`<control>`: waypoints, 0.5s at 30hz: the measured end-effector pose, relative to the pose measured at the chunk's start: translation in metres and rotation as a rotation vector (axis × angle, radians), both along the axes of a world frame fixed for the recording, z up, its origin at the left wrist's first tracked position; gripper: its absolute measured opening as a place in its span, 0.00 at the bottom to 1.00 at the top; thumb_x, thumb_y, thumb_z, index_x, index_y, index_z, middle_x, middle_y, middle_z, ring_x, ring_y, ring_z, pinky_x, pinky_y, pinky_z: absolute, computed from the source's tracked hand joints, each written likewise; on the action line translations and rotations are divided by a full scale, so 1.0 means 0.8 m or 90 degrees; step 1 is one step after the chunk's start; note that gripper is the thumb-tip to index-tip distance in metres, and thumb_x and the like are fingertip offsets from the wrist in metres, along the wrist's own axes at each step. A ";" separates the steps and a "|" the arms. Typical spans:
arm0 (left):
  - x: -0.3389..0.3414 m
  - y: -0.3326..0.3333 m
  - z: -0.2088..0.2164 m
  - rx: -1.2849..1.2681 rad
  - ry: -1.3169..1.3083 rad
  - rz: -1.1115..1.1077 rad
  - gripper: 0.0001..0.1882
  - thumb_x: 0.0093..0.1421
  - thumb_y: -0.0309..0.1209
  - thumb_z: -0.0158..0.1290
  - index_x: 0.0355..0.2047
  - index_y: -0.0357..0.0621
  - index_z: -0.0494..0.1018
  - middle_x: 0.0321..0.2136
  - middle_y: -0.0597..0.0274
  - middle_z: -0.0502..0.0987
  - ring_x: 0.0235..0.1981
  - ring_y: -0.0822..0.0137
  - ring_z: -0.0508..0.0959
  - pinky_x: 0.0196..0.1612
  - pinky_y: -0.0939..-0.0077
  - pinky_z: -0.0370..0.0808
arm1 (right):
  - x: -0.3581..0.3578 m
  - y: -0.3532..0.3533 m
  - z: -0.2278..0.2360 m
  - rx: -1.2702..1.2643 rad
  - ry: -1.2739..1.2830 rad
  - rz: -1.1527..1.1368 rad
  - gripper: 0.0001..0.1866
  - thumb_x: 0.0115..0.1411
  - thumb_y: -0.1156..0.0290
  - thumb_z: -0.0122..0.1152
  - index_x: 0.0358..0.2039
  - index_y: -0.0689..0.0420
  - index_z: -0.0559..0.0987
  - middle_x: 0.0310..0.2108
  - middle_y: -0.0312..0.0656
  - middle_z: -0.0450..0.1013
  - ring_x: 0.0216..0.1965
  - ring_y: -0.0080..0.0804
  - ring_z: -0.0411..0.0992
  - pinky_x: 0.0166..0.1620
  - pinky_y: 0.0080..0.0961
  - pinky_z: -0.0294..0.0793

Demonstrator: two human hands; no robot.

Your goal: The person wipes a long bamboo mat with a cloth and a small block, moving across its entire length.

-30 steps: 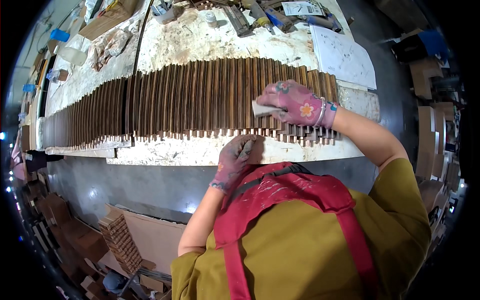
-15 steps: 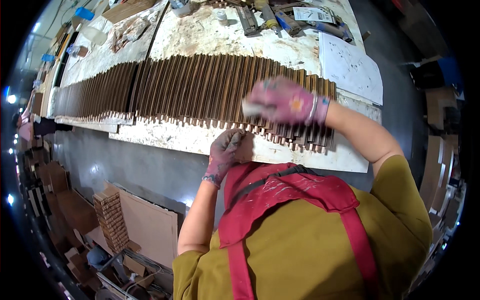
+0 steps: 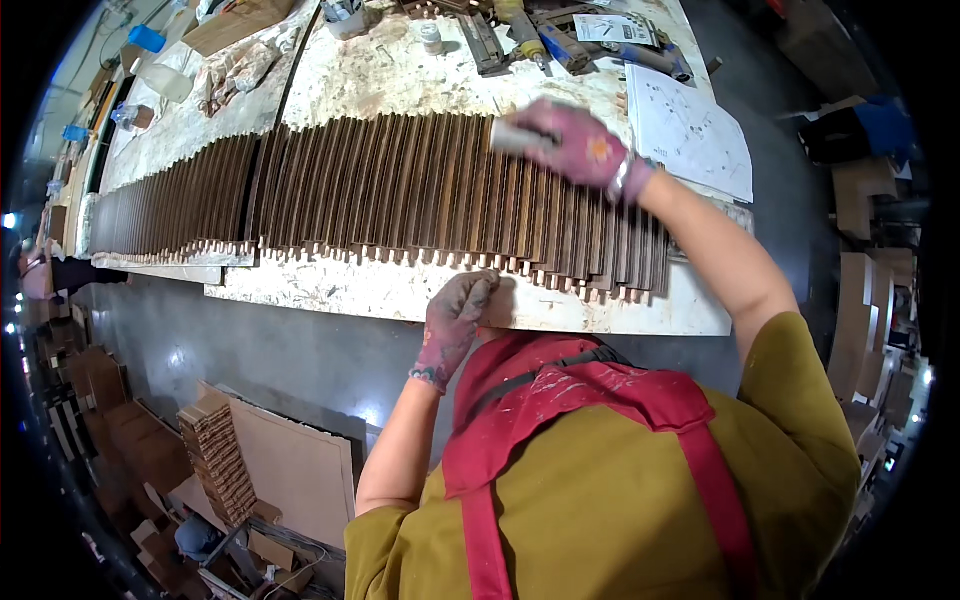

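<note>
A long row of dark brown wooden slats (image 3: 385,185) lies side by side across the table, with pale dowel pegs (image 3: 452,259) sticking out of their near ends. My right hand (image 3: 578,147), in a pink flowered glove, is over the far ends of the slats toward the right. It is closed round a small whitish block (image 3: 512,137), slightly blurred, whose kind I cannot make out. Just in front of the near peg ends, my left hand (image 3: 455,322) rests by the table edge in a soiled glove. Its fingers are curled together, hiding anything within them.
Tools (image 3: 560,45) lie at the table's far side, near a small white jar (image 3: 431,39) and a tub (image 3: 345,18). Printed paper sheets (image 3: 690,130) lie at the right. On the floor at lower left stand stacked wooden pieces (image 3: 215,455) and a large flat panel (image 3: 290,465).
My right hand has moved away from me over the slats, from their middle to their far ends, carrying the whitish block. The left hand stays near the front edge, fingers still curled.
</note>
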State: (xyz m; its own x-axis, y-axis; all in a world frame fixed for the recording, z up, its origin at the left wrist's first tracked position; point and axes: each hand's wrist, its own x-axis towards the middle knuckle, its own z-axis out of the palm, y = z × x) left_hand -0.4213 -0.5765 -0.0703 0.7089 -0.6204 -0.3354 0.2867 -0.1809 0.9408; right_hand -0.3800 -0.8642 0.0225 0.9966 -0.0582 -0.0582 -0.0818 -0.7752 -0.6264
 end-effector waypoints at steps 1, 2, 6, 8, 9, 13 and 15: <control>0.000 -0.002 0.001 -0.015 0.024 -0.024 0.14 0.70 0.33 0.50 0.48 0.36 0.75 0.42 0.64 0.79 0.43 0.74 0.76 0.48 0.80 0.72 | 0.016 -0.030 -0.030 -0.068 -0.045 -0.014 0.22 0.60 0.55 0.60 0.53 0.50 0.77 0.43 0.43 0.76 0.39 0.39 0.76 0.46 0.34 0.76; 0.000 -0.004 0.000 -0.016 0.014 -0.039 0.14 0.69 0.34 0.50 0.47 0.37 0.76 0.42 0.64 0.79 0.42 0.74 0.77 0.47 0.80 0.73 | 0.021 -0.041 -0.047 -0.076 -0.070 0.005 0.23 0.62 0.52 0.58 0.53 0.51 0.76 0.45 0.44 0.75 0.42 0.43 0.76 0.48 0.34 0.75; 0.012 -0.010 0.020 0.005 0.078 -0.066 0.13 0.69 0.34 0.51 0.47 0.38 0.77 0.42 0.63 0.79 0.40 0.74 0.77 0.46 0.79 0.75 | 0.025 -0.035 -0.053 -0.134 -0.079 0.013 0.18 0.62 0.63 0.58 0.52 0.51 0.75 0.47 0.49 0.74 0.46 0.52 0.75 0.53 0.44 0.73; 0.017 -0.011 0.017 0.007 0.089 -0.060 0.14 0.68 0.35 0.52 0.47 0.38 0.77 0.41 0.63 0.79 0.40 0.74 0.77 0.45 0.78 0.75 | 0.023 -0.031 -0.052 -0.162 -0.107 0.024 0.21 0.63 0.56 0.56 0.53 0.52 0.75 0.46 0.47 0.74 0.44 0.49 0.75 0.50 0.39 0.74; 0.015 -0.012 0.016 -0.001 0.107 -0.054 0.14 0.68 0.35 0.52 0.47 0.38 0.77 0.41 0.63 0.79 0.40 0.74 0.77 0.45 0.78 0.75 | 0.021 -0.030 -0.051 -0.177 -0.121 0.030 0.23 0.63 0.53 0.56 0.53 0.52 0.75 0.46 0.47 0.74 0.44 0.47 0.75 0.49 0.36 0.74; 0.023 -0.008 -0.015 0.025 -0.045 -0.093 0.14 0.68 0.35 0.52 0.46 0.38 0.77 0.40 0.64 0.79 0.40 0.74 0.78 0.44 0.79 0.76 | -0.040 0.040 -0.027 -0.346 -0.159 0.243 0.19 0.66 0.54 0.52 0.52 0.50 0.75 0.37 0.40 0.74 0.38 0.35 0.74 0.44 0.36 0.72; 0.020 -0.009 -0.023 0.014 -0.039 -0.074 0.14 0.68 0.35 0.53 0.46 0.38 0.77 0.39 0.64 0.80 0.40 0.74 0.78 0.43 0.79 0.76 | -0.073 0.067 -0.006 -0.224 -0.002 0.315 0.20 0.62 0.56 0.56 0.52 0.49 0.75 0.40 0.40 0.75 0.43 0.35 0.74 0.49 0.36 0.71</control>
State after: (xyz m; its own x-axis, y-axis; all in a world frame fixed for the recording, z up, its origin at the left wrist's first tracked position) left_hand -0.4056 -0.5837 -0.0888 0.6525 -0.6923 -0.3083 0.2052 -0.2302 0.9513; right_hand -0.4385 -0.8103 0.0180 0.9102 0.3975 -0.1167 0.3431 -0.8811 -0.3254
